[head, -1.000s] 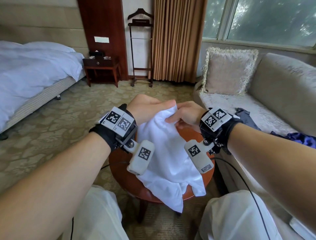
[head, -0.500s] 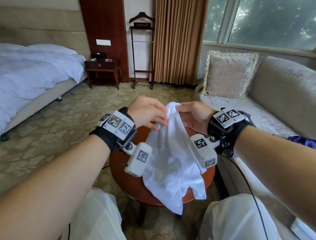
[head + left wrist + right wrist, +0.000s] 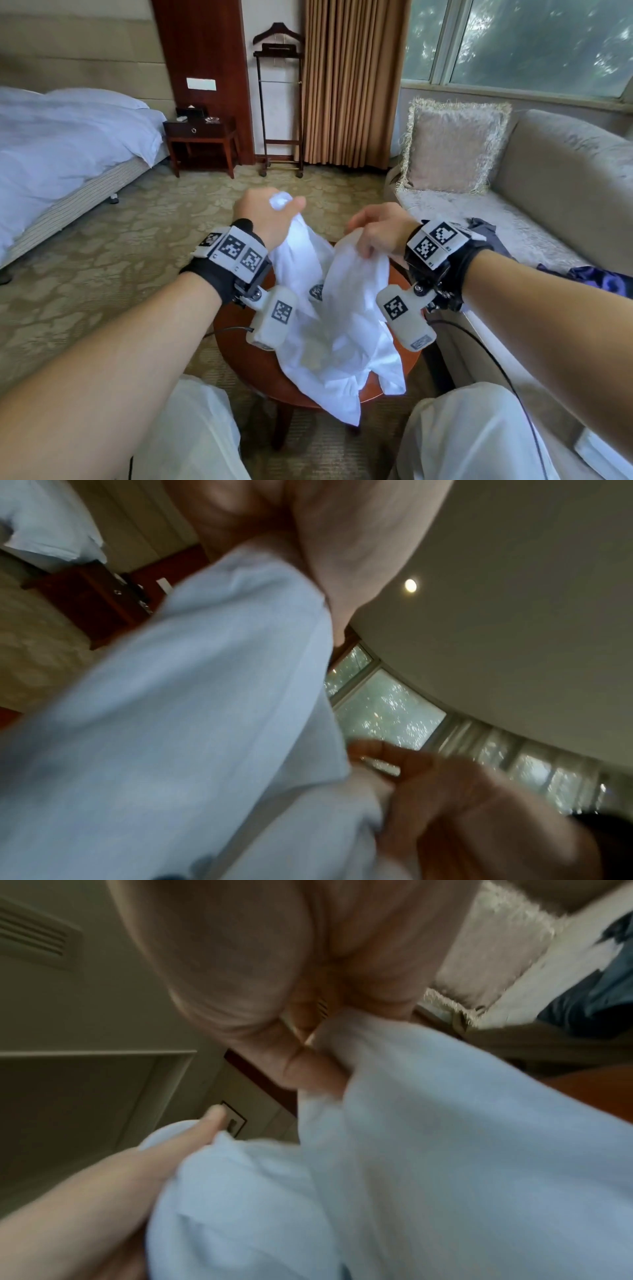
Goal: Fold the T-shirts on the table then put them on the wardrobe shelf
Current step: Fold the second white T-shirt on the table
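A crumpled white T-shirt (image 3: 346, 329) hangs from both hands over a small round wooden table (image 3: 239, 356), its lower part heaped on the tabletop and drooping past the near edge. My left hand (image 3: 270, 214) grips a bunched end of the shirt, raised above the table's far side. My right hand (image 3: 373, 228) pinches another fold a little lower and to the right. In the left wrist view the pale cloth (image 3: 192, 696) runs down from my fist. The right wrist view shows the cloth (image 3: 428, 1137) pinched between thumb and fingers, blurred.
A beige sofa (image 3: 548, 205) with a fringed cushion (image 3: 452, 147) stands right of the table, with dark blue garments (image 3: 596, 277) on its seat. A bed (image 3: 61, 150), a nightstand (image 3: 202, 137) and a valet stand (image 3: 279, 102) lie beyond the patterned carpet. My knees flank the table.
My hands have drawn apart, each keeping a separate bunch of the white shirt. The left hand rose and went farther away; the shirt lifted and spread between them.
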{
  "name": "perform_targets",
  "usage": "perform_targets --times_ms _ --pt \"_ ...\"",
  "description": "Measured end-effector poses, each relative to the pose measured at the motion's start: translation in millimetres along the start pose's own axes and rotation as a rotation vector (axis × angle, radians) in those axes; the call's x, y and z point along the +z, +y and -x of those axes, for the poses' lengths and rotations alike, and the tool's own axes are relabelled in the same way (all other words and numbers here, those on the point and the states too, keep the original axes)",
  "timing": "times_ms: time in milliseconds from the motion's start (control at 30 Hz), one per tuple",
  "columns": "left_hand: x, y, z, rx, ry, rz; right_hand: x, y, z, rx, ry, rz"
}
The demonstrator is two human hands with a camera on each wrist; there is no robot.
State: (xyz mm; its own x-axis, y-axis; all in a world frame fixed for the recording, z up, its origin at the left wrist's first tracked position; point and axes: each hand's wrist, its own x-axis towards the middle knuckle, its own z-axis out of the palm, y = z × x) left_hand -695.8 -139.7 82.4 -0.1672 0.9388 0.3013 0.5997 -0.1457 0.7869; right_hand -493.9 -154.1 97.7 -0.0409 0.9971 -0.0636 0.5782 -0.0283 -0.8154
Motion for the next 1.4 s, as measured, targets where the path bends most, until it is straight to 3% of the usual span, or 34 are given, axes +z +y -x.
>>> perform_targets --times_ms 133,233,333,400,500,600,667,733,867,1000,1100,1333,1400 --pt "-23.9 -6.6 -7.9 -0.122 0.243 0.248 -26.0 37.3 -20.1 0.197 0.253 0.228" --pt "-33.2 -9.1 -10.9 -0.153 0.304 0.39 -37.5 55.9 -22.7 0.309 0.246 0.28" --pt "-33.9 -1.8 -9.6 -0.157 0.256 0.529 -29.3 54.7 -18.8 0.33 0.142 0.358" --pt "-29.5 4.2 -7.9 -0.121 0.156 0.648 -13.2 49.7 -22.2 0.254 0.075 0.314" --pt "-22.1 16.6 0.2 -0.038 0.035 0.726 11.1 24.6 -14.6 0.017 0.028 -0.072" --pt "-15.8 19.3 3.4 0.0 -0.05 0.764 19.0 0.6 -10.0 -0.083 -0.19 -0.344" --pt "-15.1 16.1 1.8 0.033 -0.05 0.724 19.7 -10.7 -7.3 -0.092 -0.224 -0.272" --pt "-17.3 8.9 -3.8 0.081 0.014 0.538 17.9 -13.2 -10.9 -0.088 -0.13 -0.158" --pt "-22.9 -4.0 -7.5 0.117 0.125 0.165 6.6 -11.9 -13.6 -0.029 0.098 -0.256" --pt "-20.6 -12.2 -5.2 0.112 0.106 0.135 -4.3 -15.7 -13.1 -0.035 0.29 -0.175" --pt "-18.8 -13.8 -1.6 0.119 -0.018 0.225 -14.2 -16.6 -14.1 -0.06 0.398 -0.233" --pt "-20.8 -10.8 1.6 0.083 -0.39 -0.069 -36.4 -9.2 -23.4 0.024 0.568 -0.175" --pt "-19.3 -16.3 3.3 0.056 -0.422 -0.12 -42.4 -6.0 -25.8 0.078 0.576 -0.086"
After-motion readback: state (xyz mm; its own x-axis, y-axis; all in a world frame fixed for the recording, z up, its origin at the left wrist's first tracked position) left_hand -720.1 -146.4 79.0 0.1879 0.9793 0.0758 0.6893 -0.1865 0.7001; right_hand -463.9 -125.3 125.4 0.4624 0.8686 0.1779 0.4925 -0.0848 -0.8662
